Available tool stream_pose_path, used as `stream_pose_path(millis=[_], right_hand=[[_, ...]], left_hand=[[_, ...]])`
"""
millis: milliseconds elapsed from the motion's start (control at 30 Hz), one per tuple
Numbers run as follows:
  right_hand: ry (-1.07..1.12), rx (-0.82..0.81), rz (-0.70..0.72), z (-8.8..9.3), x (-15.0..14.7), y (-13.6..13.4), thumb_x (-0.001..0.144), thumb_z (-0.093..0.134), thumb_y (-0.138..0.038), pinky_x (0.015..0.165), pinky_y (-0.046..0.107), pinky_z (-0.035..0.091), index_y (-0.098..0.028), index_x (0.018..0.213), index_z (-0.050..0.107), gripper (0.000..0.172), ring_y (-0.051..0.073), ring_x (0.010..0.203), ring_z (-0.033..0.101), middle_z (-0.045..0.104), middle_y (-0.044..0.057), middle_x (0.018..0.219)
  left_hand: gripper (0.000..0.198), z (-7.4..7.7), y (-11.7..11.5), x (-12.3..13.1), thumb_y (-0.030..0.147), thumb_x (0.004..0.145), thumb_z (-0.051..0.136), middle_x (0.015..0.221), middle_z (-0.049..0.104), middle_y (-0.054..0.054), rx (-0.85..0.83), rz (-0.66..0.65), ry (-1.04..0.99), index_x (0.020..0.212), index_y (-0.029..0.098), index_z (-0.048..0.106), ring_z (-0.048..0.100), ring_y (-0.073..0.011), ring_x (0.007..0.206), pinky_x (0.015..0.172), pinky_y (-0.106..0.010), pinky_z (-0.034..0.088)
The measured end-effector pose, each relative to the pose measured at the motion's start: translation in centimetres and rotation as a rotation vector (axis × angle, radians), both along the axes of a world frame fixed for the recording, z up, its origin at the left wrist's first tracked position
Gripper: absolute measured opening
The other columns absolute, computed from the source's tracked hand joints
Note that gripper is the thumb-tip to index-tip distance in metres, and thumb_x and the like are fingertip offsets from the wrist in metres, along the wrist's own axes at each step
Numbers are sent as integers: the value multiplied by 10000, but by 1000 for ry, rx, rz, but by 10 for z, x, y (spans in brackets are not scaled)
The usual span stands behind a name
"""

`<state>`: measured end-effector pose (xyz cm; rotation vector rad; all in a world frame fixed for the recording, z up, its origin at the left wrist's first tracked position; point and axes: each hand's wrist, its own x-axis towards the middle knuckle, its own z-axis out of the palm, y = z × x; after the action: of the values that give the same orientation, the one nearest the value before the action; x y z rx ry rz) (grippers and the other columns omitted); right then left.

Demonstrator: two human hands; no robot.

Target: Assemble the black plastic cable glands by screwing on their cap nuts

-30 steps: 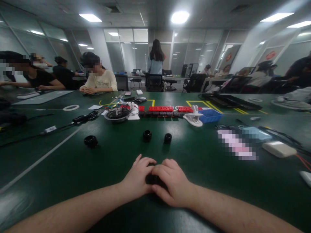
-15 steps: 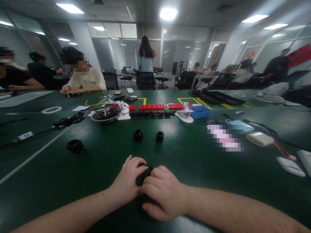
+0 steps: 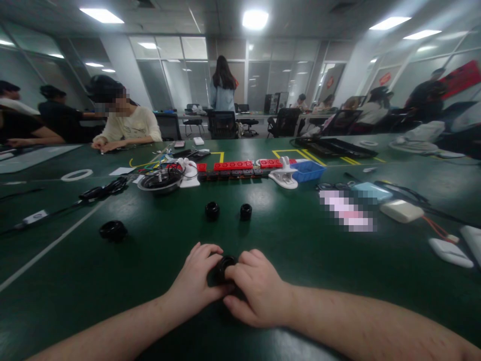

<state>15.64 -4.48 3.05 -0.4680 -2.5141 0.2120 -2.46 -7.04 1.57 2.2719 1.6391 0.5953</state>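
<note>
Both my hands are closed around a glossy black, hollow round fitting (image 3: pixel 226 263) at the near middle of the table. My left hand (image 3: pixel 195 277) holds it from the left, with the thumb below and the fingers curved over its far side. From the right, my right hand (image 3: pixel 259 290) grips it with bent fingers, which cover its near side. Beyond the hands, two similar black fittings stand on the table, one at centre (image 3: pixel 212 211) and a slightly smaller one (image 3: pixel 245 212) to its right. A wider black fitting (image 3: pixel 113 230) sits off to the left.
Across the green table (image 3: pixel 169 220) lie a metal bowl of cables (image 3: pixel 161 181), red block strips (image 3: pixel 233 166), a white clip stand (image 3: pixel 284 175) and a blue bin (image 3: pixel 308 171). A white box (image 3: pixel 401 211) is at right. A person in a cream top (image 3: pixel 131 123) sits opposite.
My right hand has shifted and its fingers have lifted a little, so more of the held fitting's open top shows. The left hand keeps its hold. The view has drifted slightly.
</note>
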Motion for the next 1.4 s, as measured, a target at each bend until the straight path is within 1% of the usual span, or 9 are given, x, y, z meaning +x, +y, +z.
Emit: stream_pose_path(millis=[167,267,433,600,833,1033,1267,1400], right_hand=[[22,-48,-50,-1,1,8,854,274,-468,613,322,285,-121,923,532,437,178,659,414,562,69,746],[35,-69,-60,-2,1,13,862,231,-504,630,329,289,-123,953,520,486,183,672,410,559,72,765],[0,-92,-90,-5,-1,15,857,210,-545,648,334,296,-125,969,515,530,190,697,414,554,79,794],[4,-87,-87,-4,-2,13,849,155,-584,639,334,302,-124,963,522,599,190,685,412,547,79,788],[-40,-80,-69,-4,-2,15,842,304,-541,669,330,310,-133,988,503,478,188,716,424,558,74,829],[-26,-100,-42,-4,-2,14,821,369,-522,686,339,319,-136,1040,481,458,196,748,440,567,76,878],[-85,-67,-47,-4,-4,12,805,408,-533,674,328,312,-146,994,486,438,193,748,442,567,70,865],[-97,-53,-33,-3,-4,11,815,410,-481,669,328,306,-147,965,493,376,191,739,436,574,71,860]], left_hand=[[346,-3,1,-1,401,617,672,1024,544,-46,4,-26,10,905,225,595,486,-260,1006,997,-525,256],[333,-1,0,-1,408,639,656,1016,543,-40,-3,-36,16,912,226,599,493,-250,995,1000,-530,243],[345,3,-2,1,449,659,636,1006,551,-33,-3,-52,18,926,234,597,505,-242,978,996,-549,234],[341,3,-2,1,456,667,622,1003,560,-36,-22,-53,21,918,229,593,510,-240,976,1005,-553,221],[325,1,-1,0,446,661,622,998,565,-29,-15,-54,13,903,230,601,517,-245,970,1007,-552,233],[300,1,0,1,407,644,647,1015,560,-39,-28,-85,0,875,221,600,506,-245,981,1010,-552,208],[317,2,-1,3,335,609,671,986,565,-30,-36,-115,-12,895,224,591,506,-236,969,1014,-527,213],[351,3,-1,4,368,619,661,977,566,-24,-35,-138,-19,934,234,581,511,-235,956,1004,-513,241]])
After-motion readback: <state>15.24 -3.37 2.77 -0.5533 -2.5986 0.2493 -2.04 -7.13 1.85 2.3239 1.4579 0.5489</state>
